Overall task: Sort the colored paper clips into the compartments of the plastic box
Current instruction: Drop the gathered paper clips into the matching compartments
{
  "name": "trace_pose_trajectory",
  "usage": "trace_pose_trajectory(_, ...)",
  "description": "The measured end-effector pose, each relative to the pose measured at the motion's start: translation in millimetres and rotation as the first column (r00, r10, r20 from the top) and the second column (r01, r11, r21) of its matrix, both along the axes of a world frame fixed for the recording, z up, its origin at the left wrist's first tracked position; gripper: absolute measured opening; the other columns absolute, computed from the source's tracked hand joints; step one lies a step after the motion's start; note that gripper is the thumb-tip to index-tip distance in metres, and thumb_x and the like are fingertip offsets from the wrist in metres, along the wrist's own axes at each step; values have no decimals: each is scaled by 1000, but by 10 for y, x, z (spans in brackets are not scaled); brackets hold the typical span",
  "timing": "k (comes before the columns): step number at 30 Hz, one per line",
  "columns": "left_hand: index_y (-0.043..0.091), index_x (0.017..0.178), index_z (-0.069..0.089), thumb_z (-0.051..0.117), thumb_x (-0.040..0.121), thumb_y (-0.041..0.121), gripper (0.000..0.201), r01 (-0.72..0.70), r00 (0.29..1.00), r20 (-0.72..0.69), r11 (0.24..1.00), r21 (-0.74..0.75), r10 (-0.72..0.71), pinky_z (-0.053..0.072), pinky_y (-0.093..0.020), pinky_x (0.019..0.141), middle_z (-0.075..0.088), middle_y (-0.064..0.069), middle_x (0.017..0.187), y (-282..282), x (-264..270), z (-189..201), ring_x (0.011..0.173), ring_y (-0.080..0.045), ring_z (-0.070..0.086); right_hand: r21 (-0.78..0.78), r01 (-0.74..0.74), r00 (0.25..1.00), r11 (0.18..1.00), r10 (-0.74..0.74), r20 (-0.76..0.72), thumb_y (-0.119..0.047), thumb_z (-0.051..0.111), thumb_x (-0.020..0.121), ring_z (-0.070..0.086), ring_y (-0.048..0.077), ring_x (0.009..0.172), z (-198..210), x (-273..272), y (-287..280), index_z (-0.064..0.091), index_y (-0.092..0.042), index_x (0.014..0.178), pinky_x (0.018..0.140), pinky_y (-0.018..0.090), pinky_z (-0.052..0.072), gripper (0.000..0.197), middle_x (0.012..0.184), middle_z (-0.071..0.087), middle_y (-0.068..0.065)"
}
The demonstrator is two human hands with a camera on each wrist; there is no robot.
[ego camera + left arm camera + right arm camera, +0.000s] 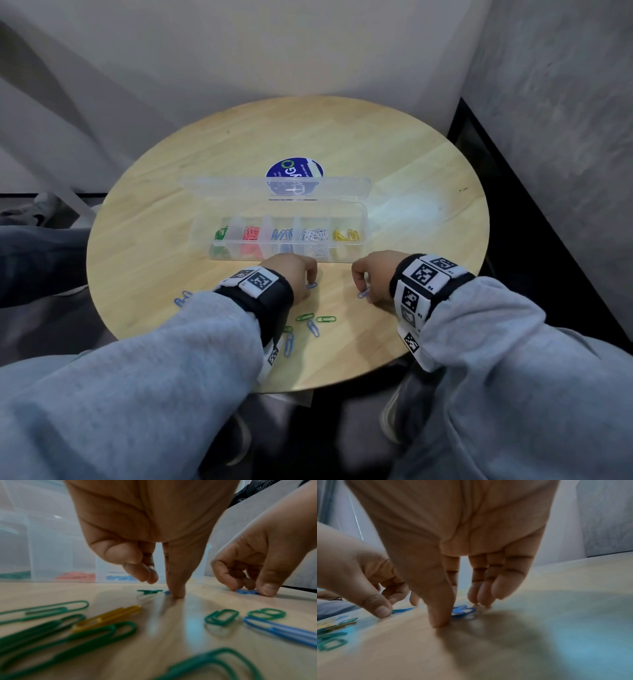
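The clear plastic box (pixel 202 229) lies open mid-table, holding green, red, blue, white and yellow clips in separate compartments. Both hands are down on the table just in front of it. My left hand (pixel 310 279) has its thumb tip (pixel 176 593) on the wood beside a blue clip (pixel 311 285), and its curled fingers (pixel 147 577) hover above without touching. My right hand (pixel 361 289) pinches another blue clip (pixel 465 610) that lies flat between thumb (pixel 441 620) and fingertips (pixel 481 599). Loose green clips (pixel 305 317) and blue clips (pixel 312 328) lie nearer me. A yellow clip (pixel 106 618) lies among them.
The round wooden table (pixel 411 192) stands in a corner, with walls behind and to the right. The box's lid (pixel 239 186) lies folded back over a blue sticker (pixel 294 169). A blue clip pair (pixel 183 298) lies near the left edge. My knees are under the near edge.
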State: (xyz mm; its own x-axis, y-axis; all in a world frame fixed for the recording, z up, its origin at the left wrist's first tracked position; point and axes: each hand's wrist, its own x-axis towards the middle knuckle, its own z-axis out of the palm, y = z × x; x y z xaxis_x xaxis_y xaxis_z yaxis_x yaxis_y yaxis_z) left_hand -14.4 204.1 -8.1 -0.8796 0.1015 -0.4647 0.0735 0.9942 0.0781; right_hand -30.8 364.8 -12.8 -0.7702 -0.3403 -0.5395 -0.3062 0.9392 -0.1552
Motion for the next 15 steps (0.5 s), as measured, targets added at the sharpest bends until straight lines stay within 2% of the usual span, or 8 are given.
trace_pose_trajectory(3, 24, 89, 55, 58, 88, 20, 5, -31, 999, -9, 998, 60, 31, 36, -24, 70, 64, -4, 112, 41, 17, -10, 87, -21, 54, 25, 12, 999, 1000, -13, 33, -7, 59, 83, 50, 16, 80, -7, -37, -7, 53, -19, 84, 55, 21, 37, 13, 72, 52, -9)
trace_pose_trajectory(6, 24, 85, 52, 58, 87, 21, 7, -53, 998, -16, 996, 77, 54, 35, -23, 69, 63, -3, 108, 51, 34, -30, 92, -21, 56, 58, 20, 999, 998, -22, 42, -13, 61, 85, 50, 17, 84, 8, -38, -30, 57, -17, 89, 71, 26, 43, 7, 88, 57, -2)
trace_pose_trajectory(9, 23, 70, 49, 59, 85, 22, 18, -64, 998, -3, 995, 71, 64, 33, -22, 54, 56, 4, 89, 37, 29, -32, 83, -17, 50, 124, 5, 998, 992, -13, 67, -22, 60, 87, 53, 18, 86, -17, -49, -40, 64, -10, 101, 81, 30, 48, 19, 97, 61, 2)
trace_pose_trajectory(11, 23, 63, 47, 59, 82, 19, 24, -61, 998, 13, 995, 79, 60, 31, -19, 49, 54, 7, 79, 29, 28, -29, 80, -16, 51, 199, -17, 996, 980, -1, 89, -31, 59, 87, 54, 19, 83, -35, -61, -59, 63, -11, 91, 80, 31, 49, 20, 94, 61, 2)
trace_pose_trajectory(13, 22, 61, 48, 58, 78, 16, 21, -76, 997, 16, 990, 122, 75, 34, -19, 50, 55, 6, 75, 14, 42, -8, 74, -16, 52, 254, -40, 996, 966, 17, 93, -36, 56, 88, 54, 20, 81, -37, -58, -79, 57, -14, 77, 76, 31, 47, 25, 91, 60, 3)
trace_pose_trajectory(15, 20, 60, 47, 58, 76, 14, 20, -108, 994, 29, 971, 213, 104, 36, -19, 51, 54, 6, 66, -22, 52, 37, 67, -15, 51, 259, -45, 996, 965, 22, 91, -33, 53, 89, 53, 20, 82, -13, -32, -88, 57, -13, 81, 72, 29, 44, 22, 91, 57, 4)
